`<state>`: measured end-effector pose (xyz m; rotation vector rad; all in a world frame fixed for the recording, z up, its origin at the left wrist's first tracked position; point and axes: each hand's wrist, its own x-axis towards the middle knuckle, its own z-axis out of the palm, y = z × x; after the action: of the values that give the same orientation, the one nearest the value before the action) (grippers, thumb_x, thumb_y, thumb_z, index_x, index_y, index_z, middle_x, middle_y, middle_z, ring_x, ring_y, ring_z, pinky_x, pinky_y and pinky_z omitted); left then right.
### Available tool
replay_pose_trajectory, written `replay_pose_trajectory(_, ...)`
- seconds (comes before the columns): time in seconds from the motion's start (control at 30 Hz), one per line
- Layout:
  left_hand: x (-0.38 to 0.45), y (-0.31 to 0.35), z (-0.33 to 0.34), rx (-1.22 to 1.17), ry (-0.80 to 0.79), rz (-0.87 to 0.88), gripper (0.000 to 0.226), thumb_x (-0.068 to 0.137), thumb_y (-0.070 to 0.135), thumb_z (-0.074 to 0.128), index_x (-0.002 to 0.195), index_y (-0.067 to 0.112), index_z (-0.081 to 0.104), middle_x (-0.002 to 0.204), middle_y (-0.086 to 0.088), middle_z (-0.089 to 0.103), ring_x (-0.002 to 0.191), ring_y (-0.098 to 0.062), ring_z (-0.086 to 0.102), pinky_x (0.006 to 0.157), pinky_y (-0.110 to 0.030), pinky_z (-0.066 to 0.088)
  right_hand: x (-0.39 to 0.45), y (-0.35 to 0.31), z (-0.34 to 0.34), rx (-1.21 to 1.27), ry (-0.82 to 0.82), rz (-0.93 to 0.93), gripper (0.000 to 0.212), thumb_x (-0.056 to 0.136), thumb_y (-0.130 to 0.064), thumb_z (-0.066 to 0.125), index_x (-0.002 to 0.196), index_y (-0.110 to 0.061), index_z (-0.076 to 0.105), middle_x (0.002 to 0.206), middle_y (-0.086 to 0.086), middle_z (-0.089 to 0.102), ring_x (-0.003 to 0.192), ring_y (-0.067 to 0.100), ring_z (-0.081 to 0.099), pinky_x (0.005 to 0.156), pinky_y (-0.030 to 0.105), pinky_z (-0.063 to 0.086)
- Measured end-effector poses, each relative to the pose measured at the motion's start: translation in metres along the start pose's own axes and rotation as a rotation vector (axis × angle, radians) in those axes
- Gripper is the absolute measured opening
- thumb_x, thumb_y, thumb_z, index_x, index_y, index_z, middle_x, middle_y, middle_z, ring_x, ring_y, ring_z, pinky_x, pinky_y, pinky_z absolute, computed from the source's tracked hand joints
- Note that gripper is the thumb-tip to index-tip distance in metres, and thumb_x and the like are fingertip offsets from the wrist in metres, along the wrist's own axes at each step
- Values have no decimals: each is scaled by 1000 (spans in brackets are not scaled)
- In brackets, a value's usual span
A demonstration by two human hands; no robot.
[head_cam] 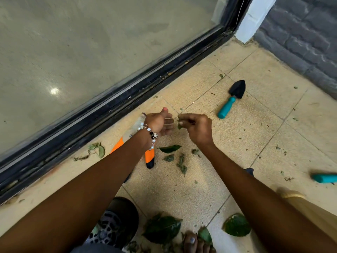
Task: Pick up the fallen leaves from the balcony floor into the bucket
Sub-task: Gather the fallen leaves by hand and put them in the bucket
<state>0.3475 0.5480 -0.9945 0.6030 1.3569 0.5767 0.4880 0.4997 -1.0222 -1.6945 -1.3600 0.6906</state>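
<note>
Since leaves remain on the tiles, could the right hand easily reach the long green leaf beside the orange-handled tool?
Probably yes. The right hand hovers just beyond the long green leaf, with bare tile between them, though it already pinches a small leaf bit.

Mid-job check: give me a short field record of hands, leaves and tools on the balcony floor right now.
left hand: open, palm up, cupped beside the right hand
right hand: pinching a small leaf piece over the left palm
loose leaves: several on the tiles just behind the hands; bigger ones near the feet
bucket: not in view
pruning shears: orange and black handles, lying under the left wrist
trowel: teal handle, black blade, on the floor beyond the right hand
</note>
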Motion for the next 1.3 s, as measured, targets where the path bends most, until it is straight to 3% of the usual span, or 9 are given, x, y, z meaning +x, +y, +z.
replay_pose_trajectory(0.23,-12,2,22,-363,-88,-236,47,102,43,39,98,2,61,81,-4,68,75,-18,64,56,-32,53,-14,-30,14,-121,-127,-160,17,85,-10,65,100,-11,72,95,1,74,94,16,67,86,35,52)
replay_pose_trajectory(0.37,5,-2,9,-317,77,-144,37,102,29,47,85,0,61,85,-10,65,67,-22,64,55,-31,55,-1,-22,-3,-330,-588,-236,28,97,-26,55,122,-20,66,134,-11,56,136,10,31,102,25,11)
replay_pose_trajectory(0.43,5,-1,7,-340,102,-116,37,102,30,47,83,1,60,78,-10,64,56,-18,61,47,-25,53,7,-22,-11,-78,-631,-154,28,97,-25,55,122,-17,66,133,-10,58,129,8,43,111,29,23)
replay_pose_trajectory(0.53,2,2,7,-363,75,-102,40,104,29,40,79,2,56,59,-4,51,36,-7,44,35,-13,36,29,-17,-15,193,-270,64,23,95,-16,59,115,-9,69,117,2,69,109,14,62,93,32,51)
replay_pose_trajectory(0.77,9,-10,-8,-294,83,-94,44,105,34,36,84,4,60,63,1,40,50,-8,31,35,-11,27,37,49,9,-855,-586,-125,69,93,-7,48,154,-12,16,161,18,7,147,40,8,119,51,15)
replay_pose_trajectory(0.87,10,-9,-7,-296,95,-96,48,105,38,34,84,4,61,62,0,40,49,-8,32,36,-11,27,13,44,12,-698,-486,-149,56,94,2,42,148,-2,31,159,13,21,146,30,18,117,31,15)
replay_pose_trajectory(1.03,14,-12,-5,-262,111,-91,49,104,39,36,81,4,62,60,-2,43,40,-9,36,37,-12,29,-22,33,15,-557,-398,-466,20,95,-8,49,100,1,67,101,18,66,96,30,61,93,45,49)
replay_pose_trajectory(1.17,15,-15,-9,-251,126,-68,50,105,38,36,78,4,62,61,-3,44,44,-11,38,38,-13,31,-55,30,21,-588,-525,-483,44,92,-45,51,125,-19,63,134,19,56,124,37,50,102,45,42)
replay_pose_trajectory(1.3,10,-18,-9,-239,125,-54,50,105,38,36,78,4,62,63,-4,45,49,-13,38,38,-14,33,-65,34,25,-663,-444,-583,27,78,-8,76,106,-11,74,113,14,69,102,35,64,76,38,59)
